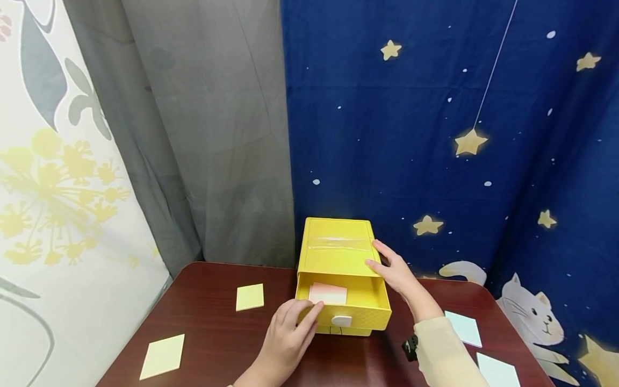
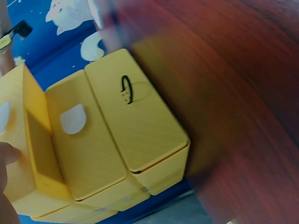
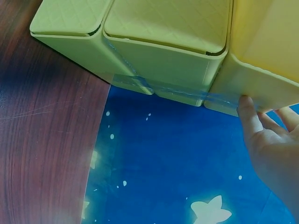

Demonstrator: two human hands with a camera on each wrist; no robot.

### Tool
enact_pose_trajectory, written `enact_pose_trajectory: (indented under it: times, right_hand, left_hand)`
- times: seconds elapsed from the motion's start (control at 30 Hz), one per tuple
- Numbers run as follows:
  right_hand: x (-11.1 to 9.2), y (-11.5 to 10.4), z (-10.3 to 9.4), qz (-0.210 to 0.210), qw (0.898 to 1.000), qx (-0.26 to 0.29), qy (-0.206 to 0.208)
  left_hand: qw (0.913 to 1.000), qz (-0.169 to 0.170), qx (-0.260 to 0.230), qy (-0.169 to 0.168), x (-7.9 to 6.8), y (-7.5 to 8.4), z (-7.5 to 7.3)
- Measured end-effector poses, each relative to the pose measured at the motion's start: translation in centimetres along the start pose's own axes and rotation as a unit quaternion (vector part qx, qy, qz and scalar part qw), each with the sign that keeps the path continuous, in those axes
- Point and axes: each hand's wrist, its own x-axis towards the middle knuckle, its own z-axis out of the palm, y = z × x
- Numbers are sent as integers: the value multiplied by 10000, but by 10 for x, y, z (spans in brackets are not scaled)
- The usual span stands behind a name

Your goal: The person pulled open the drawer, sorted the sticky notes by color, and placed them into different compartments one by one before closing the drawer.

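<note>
A yellow drawer cabinet [image 1: 338, 244] stands at the back of the table, its top drawer [image 1: 358, 317] pulled out. Inside that drawer lies a pink sticky note pad [image 1: 328, 293]. My left hand [image 1: 289, 334] holds the drawer's front on its left side, fingers at the rim; in the left wrist view its thumb [image 2: 8, 153] lies on the front face. With fairly straight fingers, my right hand [image 1: 397, 273] rests on the cabinet's upper right edge. In the right wrist view a fingertip [image 3: 246, 103] touches the cabinet's side.
Two yellow sticky note pads [image 1: 250, 297] lie on the left of the brown table [image 1: 213, 333], and two pale blue pads [image 1: 463, 328] on the right. Lower drawers [image 2: 84, 144] with a white tab and a black loop sit below the pulled-out one. Curtains [image 1: 348, 161] hang behind.
</note>
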Motion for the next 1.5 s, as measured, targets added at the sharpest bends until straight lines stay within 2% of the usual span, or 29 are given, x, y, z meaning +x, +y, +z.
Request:
enact_pose_trajectory:
  times: [0.37,0.53,0.63,0.73,0.93,1.0,1.1,1.27,1.37,1.5]
  right_hand:
    - [-1,-1,0,-10,10000,-9,7]
    - [-2,-4,-1,39,10000,17,-25]
    - [-8,-15,-2,101,9998,147,-63]
    - [-16,-29,-3,132,9997,201,-87]
    - [-26,-42,-2,95,9999,80,-71]
    - [-26,-42,-1,69,9999,70,-65]
    - [-25,-40,-2,48,9999,80,-53]
    - [-23,-38,-2,54,9999,102,-51]
    - [-14,-22,-1,-12,10000,55,-26]
    - [-1,-2,1,-106,9999,-25,10]
  left_hand:
    - [9998,128,110,64,-3,1,2]
    - [9989,151,402,199,-3,2,7]
    - [9978,64,617,221,-6,3,13]
    - [9968,-100,789,28,-11,4,17]
    - [9906,-463,908,-914,-20,7,21]
    - [9884,-535,901,-1095,-21,7,22]
    - [9873,-555,932,-1163,-20,6,24]
    - [9883,-506,966,-1067,-18,2,29]
    - [9871,-539,993,-1136,-19,0,31]
    - [9831,-616,1025,-1388,-23,-1,34]
